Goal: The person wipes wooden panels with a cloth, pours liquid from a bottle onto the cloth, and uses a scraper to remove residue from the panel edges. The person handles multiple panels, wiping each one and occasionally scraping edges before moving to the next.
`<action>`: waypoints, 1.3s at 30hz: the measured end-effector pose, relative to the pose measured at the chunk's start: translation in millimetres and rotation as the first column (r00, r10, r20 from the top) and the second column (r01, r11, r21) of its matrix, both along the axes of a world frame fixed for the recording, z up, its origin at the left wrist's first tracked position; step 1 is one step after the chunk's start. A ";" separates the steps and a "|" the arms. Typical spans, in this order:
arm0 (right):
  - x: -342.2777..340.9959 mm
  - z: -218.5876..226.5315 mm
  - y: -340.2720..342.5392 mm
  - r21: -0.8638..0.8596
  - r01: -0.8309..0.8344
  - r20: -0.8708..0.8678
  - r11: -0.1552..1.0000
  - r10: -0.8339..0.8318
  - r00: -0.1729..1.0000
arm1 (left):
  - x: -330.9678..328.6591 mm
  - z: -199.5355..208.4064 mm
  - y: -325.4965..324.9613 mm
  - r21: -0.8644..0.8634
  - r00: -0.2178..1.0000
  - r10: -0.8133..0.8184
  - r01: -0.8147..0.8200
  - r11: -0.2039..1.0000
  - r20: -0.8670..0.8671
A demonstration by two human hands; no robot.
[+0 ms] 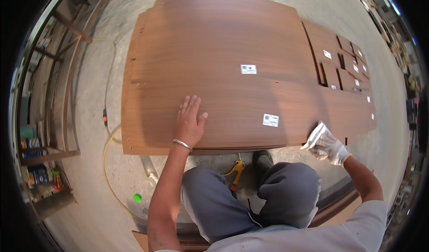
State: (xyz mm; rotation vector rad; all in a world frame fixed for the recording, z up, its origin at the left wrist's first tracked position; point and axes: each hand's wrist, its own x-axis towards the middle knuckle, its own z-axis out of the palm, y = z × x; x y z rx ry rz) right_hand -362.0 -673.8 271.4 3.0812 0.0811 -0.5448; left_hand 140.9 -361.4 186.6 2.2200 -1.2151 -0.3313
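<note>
My left hand (190,124), bare with a metal bangle at the wrist, lies flat on a large brown wood-grain panel (201,42), fingers stretched forward and thumb apart. On the panel's near right edge is my right hand (330,148) in a whitish work glove. Its fingers press down on what looks like a folded white cloth (315,135), partly hidden beneath the glove. Two white labels, one nearer (271,120) and one farther (248,69), are stuck to the brown boards. More board edges show under the near side, so the panels lie in a stack.
Smaller brown boards (330,73) with labels sit at the right end. A yellow air blow gun (237,171) is between my legs, below the near edge. A yellow hose (105,158) and a green cap (137,198) lie on the concrete floor. Wooden racking (71,82) stands at left.
</note>
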 end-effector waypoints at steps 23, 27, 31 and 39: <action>-169.1 -84.6 -95.4 0.065 0.997 0.331 0.035 -0.943 0.012 | -31.1 -32.6 -53.4 0.221 0.866 -0.179 0.082 0.972 0.467; -234.2 -103.4 -174.7 0.023 0.984 0.387 -0.176 -0.906 -0.171 | -28.6 -28.5 -50.8 0.214 0.867 -0.205 0.117 0.970 0.453; -312.0 -104.4 -238.9 0.002 0.957 0.425 -0.290 -0.866 -0.263 | -50.2 -17.5 -64.2 0.153 0.886 -0.220 0.171 0.973 0.408; -269.7 -43.9 -365.6 -0.047 0.979 0.411 -0.200 -0.897 -0.164 | -50.4 -12.6 -76.8 0.240 0.930 -0.251 0.188 0.953 0.269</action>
